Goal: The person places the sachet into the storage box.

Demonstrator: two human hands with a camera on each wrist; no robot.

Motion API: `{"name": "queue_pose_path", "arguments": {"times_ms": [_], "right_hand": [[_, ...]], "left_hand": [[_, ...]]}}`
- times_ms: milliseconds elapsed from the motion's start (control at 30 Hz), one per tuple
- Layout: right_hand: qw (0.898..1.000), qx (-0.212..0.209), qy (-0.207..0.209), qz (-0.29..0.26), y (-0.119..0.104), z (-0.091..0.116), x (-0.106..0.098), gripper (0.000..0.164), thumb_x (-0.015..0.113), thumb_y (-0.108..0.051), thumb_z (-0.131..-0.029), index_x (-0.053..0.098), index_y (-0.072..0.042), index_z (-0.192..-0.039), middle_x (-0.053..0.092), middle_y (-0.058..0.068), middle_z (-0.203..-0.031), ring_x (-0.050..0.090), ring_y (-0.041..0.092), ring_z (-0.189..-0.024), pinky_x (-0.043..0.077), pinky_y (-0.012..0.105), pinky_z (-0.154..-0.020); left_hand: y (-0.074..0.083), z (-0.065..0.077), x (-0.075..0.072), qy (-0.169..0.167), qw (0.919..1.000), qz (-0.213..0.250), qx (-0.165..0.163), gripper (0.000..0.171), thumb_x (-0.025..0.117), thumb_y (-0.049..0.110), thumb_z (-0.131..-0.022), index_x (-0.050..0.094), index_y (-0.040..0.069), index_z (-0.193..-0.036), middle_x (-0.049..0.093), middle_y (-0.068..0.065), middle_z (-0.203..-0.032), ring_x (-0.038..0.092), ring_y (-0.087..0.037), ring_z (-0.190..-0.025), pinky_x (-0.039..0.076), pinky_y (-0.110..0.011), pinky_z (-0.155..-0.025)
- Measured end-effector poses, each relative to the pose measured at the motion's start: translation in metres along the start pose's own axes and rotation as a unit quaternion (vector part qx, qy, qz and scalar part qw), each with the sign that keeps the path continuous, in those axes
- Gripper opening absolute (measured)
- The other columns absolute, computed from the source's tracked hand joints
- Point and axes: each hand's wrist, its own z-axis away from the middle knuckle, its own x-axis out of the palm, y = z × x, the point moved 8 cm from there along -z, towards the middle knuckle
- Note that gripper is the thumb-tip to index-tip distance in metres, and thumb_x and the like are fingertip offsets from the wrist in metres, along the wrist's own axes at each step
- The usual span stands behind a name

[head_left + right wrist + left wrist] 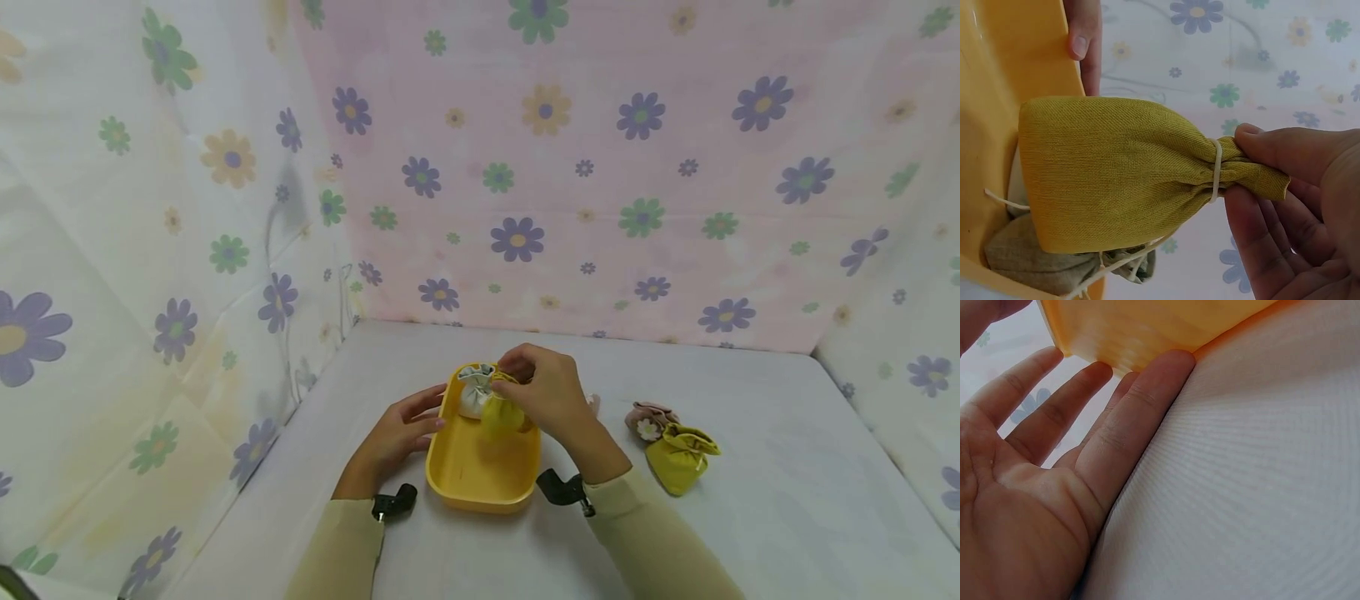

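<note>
My right hand (pixel 551 392) pinches the gathered neck of a mustard-yellow drawstring pouch (pixel 1116 172), tied with a pale cord. The pouch hangs over the far part of a yellow plastic tray (pixel 480 479). Inside the tray, a white pouch (pixel 474 396) stands beside it. A grey-brown pouch (pixel 1041 256) shows below the yellow one in the right wrist view, partly covered. My left hand (pixel 397 433) is at the tray's left side. Its fingers (pixel 1141 412) are extended against the tray's outer wall in the left wrist view.
To the right on the white table lie a dusky-pink pouch (pixel 648 421) with a white flower and another yellow pouch (pixel 678 458), touching. A small pinkish item (pixel 594 404) is mostly hidden behind my right wrist. Flower-patterned cloth (pixel 570 208) walls surround the table.
</note>
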Motion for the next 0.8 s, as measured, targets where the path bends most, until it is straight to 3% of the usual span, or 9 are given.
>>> {"name": "queue_pose_path", "arguments": {"times_ms": [267,533,800], "right_hand": [[1.000,0.001,-0.007,-0.001,0.004,-0.003,0.017,0.025,0.089,-0.025,-0.083,0.075,-0.016,-0.102,0.073,-0.010,-0.091,0.069,0.008,-0.081,0.063,0.027,-0.073],[0.998,0.036,-0.042,0.001,0.010,-0.005,0.036,0.025,0.086,-0.031,-0.086,0.074,-0.019,-0.105,0.073,-0.010,-0.096,0.068,0.008,-0.086,0.063,0.028,-0.077],[0.998,0.022,-0.055,0.006,0.008,-0.006,0.048,0.024,0.084,-0.027,-0.088,0.074,-0.015,-0.106,0.073,-0.006,-0.098,0.069,0.009,-0.088,0.063,0.029,-0.079]], "left_hand": [[-0.001,-0.001,-0.001,0.007,1.0000,-0.002,0.002,0.062,0.078,0.026,-0.093,0.054,0.036,-0.150,0.050,-0.003,-0.157,0.059,-0.028,-0.135,0.062,-0.041,-0.094],[-0.001,-0.001,-0.001,0.005,1.0000,0.008,0.001,0.063,0.080,0.029,-0.091,0.055,0.036,-0.148,0.051,-0.001,-0.155,0.059,-0.028,-0.135,0.061,-0.043,-0.095],[-0.001,0.000,0.000,-0.007,0.9999,0.003,0.016,0.067,0.079,0.030,-0.092,0.050,0.033,-0.153,0.047,-0.006,-0.159,0.059,-0.028,-0.135,0.061,-0.041,-0.096]]}}
